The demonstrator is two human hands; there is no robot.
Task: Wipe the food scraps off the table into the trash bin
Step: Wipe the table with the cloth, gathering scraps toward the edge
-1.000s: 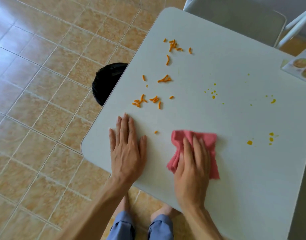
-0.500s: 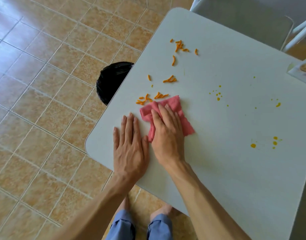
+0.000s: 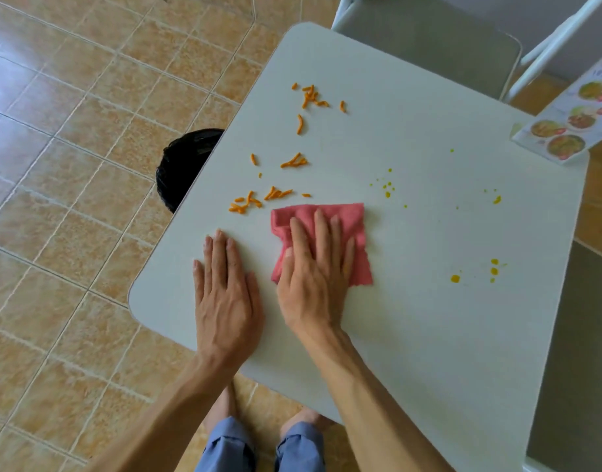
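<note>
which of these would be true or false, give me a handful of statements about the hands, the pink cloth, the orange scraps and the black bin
1. The right hand presses flat on the pink cloth. True.
2. The left hand holds a spray bottle. False: it lies flat and empty on the white table.
3. The orange stick-shaped food scraps all lie under the cloth. False: they lie scattered in the open, beyond the cloth toward the table's left edge.
4. The black-lined trash bin stands on the tiled floor, partly hidden by the table's left edge. True.
5. Small yellow spots mark the table to the right of the scraps. True.
</note>
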